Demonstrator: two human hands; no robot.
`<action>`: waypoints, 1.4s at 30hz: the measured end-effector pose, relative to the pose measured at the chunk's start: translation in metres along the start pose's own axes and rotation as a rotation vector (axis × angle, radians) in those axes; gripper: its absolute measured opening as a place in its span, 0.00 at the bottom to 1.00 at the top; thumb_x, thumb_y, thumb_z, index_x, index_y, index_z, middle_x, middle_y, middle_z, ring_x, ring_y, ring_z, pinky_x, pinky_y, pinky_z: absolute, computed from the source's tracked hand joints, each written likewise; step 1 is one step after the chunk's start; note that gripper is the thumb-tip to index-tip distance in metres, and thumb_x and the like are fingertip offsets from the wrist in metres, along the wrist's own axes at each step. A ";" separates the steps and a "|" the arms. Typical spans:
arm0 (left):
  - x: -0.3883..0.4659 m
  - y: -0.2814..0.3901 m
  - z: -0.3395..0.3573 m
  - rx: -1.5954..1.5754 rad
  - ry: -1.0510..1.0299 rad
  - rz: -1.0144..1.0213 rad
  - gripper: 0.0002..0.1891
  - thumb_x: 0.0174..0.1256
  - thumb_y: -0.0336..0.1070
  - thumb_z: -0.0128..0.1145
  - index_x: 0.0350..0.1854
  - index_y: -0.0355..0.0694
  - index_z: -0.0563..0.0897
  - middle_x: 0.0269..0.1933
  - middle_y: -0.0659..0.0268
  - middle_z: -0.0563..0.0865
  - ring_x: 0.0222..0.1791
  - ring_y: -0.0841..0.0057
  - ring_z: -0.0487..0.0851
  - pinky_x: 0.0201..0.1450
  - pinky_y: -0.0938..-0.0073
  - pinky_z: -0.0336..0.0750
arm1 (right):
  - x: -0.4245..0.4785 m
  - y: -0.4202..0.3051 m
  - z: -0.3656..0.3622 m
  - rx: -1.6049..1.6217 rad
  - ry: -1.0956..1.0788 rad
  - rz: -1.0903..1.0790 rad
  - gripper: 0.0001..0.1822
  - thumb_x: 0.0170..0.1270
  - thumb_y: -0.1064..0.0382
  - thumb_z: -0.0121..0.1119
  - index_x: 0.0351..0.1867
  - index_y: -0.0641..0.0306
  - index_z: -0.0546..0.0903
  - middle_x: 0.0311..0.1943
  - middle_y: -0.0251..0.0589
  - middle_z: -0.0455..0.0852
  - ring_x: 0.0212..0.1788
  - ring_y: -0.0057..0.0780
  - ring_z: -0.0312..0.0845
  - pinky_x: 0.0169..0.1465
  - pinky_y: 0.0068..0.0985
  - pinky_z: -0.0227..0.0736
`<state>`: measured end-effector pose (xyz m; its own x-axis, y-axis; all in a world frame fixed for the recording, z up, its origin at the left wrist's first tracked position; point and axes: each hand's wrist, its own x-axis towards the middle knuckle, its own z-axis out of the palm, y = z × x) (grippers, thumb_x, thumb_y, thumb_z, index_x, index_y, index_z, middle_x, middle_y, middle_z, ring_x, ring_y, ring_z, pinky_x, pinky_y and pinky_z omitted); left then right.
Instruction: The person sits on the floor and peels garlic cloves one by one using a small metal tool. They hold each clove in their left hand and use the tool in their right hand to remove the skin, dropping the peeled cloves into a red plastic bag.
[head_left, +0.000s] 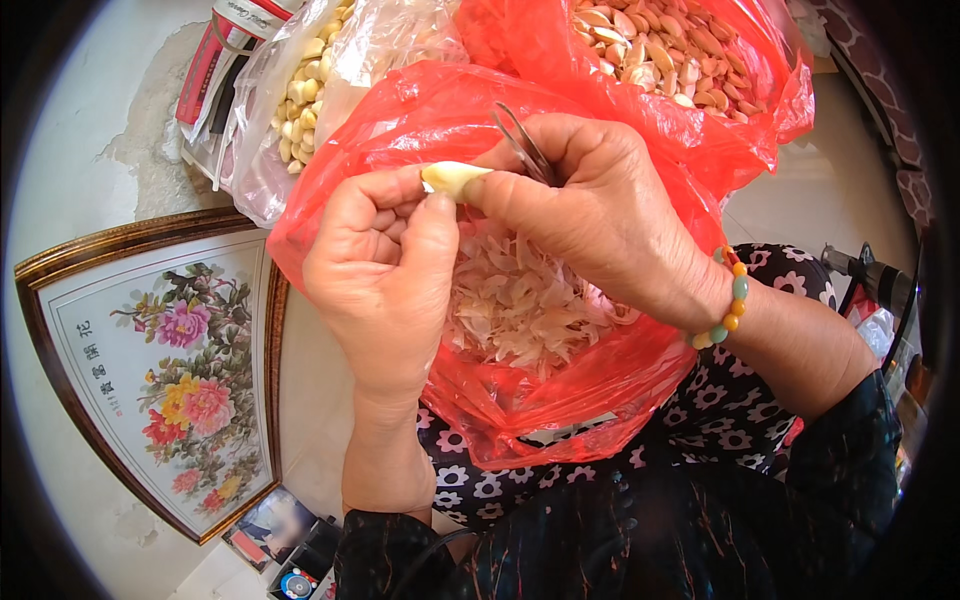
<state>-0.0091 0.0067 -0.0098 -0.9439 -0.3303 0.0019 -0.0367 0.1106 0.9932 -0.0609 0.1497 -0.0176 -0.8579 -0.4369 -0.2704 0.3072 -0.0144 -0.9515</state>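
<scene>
A pale yellow garlic clove (450, 178) is pinched between the thumb and forefinger of my left hand (382, 262). My right hand (600, 202) meets it from the other side, its thumb against the clove's tip. Metal tweezers (523, 146) are tucked in that same right hand, tips pointing up and away from the clove. Beneath both hands, a red plastic bag (517, 431) lies open across my lap. Loose, papery garlic skins (525, 307) fill its middle, partly hidden by my hands.
Farther up, a clear plastic bag (255, 142) holds peeled cloves (304, 97). Beside it, another red bag (791, 105) contains unpeeled garlic cloves (682, 56). A framed peony picture (279, 375) leans at the left wall. Dark tubing (885, 281) stands at the right.
</scene>
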 end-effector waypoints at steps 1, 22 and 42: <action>0.001 0.000 0.000 0.016 -0.008 0.022 0.07 0.61 0.17 0.52 0.39 0.31 0.78 0.34 0.66 0.83 0.29 0.89 0.80 0.32 0.89 0.74 | 0.001 0.005 0.001 -0.008 0.008 -0.029 0.09 0.61 0.63 0.62 0.31 0.68 0.82 0.21 0.27 0.80 0.19 0.06 0.68 0.20 0.11 0.62; 0.004 0.003 -0.010 0.022 -0.039 -0.088 0.05 0.62 0.19 0.54 0.38 0.29 0.80 0.32 0.63 0.84 0.27 0.87 0.79 0.30 0.88 0.72 | 0.005 0.011 -0.001 -0.059 -0.023 -0.046 0.12 0.59 0.60 0.66 0.26 0.68 0.82 0.17 0.25 0.75 0.21 0.08 0.66 0.21 0.14 0.62; 0.004 -0.008 -0.005 0.154 0.043 0.099 0.04 0.59 0.18 0.58 0.34 0.32 0.80 0.29 0.73 0.82 0.26 0.93 0.76 0.29 0.91 0.70 | 0.006 0.015 0.003 -0.098 0.033 -0.102 0.09 0.59 0.63 0.68 0.28 0.67 0.83 0.20 0.23 0.78 0.24 0.06 0.68 0.25 0.10 0.62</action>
<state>-0.0111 -0.0001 -0.0173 -0.9307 -0.3500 0.1067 0.0026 0.2852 0.9584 -0.0607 0.1440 -0.0328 -0.8964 -0.4075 -0.1743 0.1773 0.0308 -0.9837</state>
